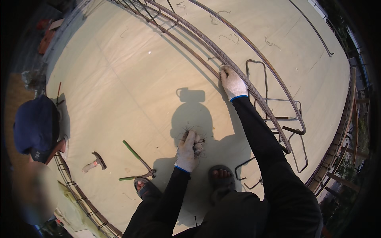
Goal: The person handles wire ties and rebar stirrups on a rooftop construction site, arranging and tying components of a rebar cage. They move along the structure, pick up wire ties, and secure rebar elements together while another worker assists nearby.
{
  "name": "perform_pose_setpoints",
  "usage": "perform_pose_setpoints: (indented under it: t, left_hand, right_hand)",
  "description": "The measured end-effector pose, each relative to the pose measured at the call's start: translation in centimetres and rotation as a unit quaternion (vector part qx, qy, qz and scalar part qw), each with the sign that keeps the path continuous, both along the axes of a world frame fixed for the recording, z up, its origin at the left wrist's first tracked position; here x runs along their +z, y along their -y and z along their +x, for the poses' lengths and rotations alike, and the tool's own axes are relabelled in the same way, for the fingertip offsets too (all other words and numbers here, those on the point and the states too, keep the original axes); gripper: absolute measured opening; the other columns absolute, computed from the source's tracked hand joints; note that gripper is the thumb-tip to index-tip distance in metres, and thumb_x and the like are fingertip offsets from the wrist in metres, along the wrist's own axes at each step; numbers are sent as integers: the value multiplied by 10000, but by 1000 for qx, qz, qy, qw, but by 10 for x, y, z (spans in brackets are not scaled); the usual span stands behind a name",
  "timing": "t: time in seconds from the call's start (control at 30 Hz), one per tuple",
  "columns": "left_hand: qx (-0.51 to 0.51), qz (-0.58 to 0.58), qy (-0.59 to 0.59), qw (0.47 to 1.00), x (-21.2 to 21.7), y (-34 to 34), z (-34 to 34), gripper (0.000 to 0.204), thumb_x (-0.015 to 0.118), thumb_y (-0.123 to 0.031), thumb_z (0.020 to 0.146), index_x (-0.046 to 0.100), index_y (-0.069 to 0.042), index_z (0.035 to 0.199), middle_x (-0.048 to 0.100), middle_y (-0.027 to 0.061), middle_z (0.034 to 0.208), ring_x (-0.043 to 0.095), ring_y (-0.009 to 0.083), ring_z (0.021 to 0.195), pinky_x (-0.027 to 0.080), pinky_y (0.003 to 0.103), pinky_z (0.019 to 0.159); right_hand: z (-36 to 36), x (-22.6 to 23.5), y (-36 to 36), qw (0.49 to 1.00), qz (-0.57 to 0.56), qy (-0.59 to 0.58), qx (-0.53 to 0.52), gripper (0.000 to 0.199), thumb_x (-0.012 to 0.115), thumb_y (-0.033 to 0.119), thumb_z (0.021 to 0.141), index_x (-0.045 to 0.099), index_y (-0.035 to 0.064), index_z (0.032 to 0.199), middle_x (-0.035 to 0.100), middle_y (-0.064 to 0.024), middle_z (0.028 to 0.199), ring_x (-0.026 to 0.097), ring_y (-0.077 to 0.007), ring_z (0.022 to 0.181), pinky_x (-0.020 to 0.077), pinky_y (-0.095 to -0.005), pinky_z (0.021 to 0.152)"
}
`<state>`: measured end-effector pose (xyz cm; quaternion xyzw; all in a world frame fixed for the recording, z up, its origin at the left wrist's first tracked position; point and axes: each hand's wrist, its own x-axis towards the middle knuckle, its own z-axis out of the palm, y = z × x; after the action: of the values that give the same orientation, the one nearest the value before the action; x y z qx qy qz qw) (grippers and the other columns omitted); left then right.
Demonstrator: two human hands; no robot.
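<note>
Left hand is closed around a bundle of thin tie wires, loose ends sticking out; right hand, gloved too, has fingers drawn in at the rebar cage, but can't tell whether it grips bar, wire or both. Step in hand looks like wire-tying at the cage; next move probably calls for seating a wire round the bars and twisting it tight. Cage lies ahead and to the right, long axis running upper left to lower right, bowed by the lens, near ends pointing lower right. Bent stirrups lie just beyond, right side. Green-handled pincers and hammer rest on the pale sheet, left of the feet.
</note>
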<state>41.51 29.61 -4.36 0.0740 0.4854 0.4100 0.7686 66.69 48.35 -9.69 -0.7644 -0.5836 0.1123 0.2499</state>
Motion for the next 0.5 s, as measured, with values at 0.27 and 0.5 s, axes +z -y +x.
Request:
perform_pose_setpoints:
  t: [0.27,0.5]
  left_hand:
    - [-31,-16,-43,998,5,3,10,164,619,-331,1074,592,-170,1093,525,-48,851,472,56,653,362,232,569]
    - [-8,-26,-35,999,9,4,8,148,620,-308,1074,591,-164,1088,517,-42,845,461,64,642,368,247,566]
  right_hand:
    - [-22,33,-43,977,80,198,14,236,631,209,949,782,246,1127,599,-129,1286,599,-343,1160,512,-483,934]
    - [-13,70,-20,964,-102,244,28,214,680,186,911,809,130,1072,672,-111,1273,641,-311,1126,533,-455,918]
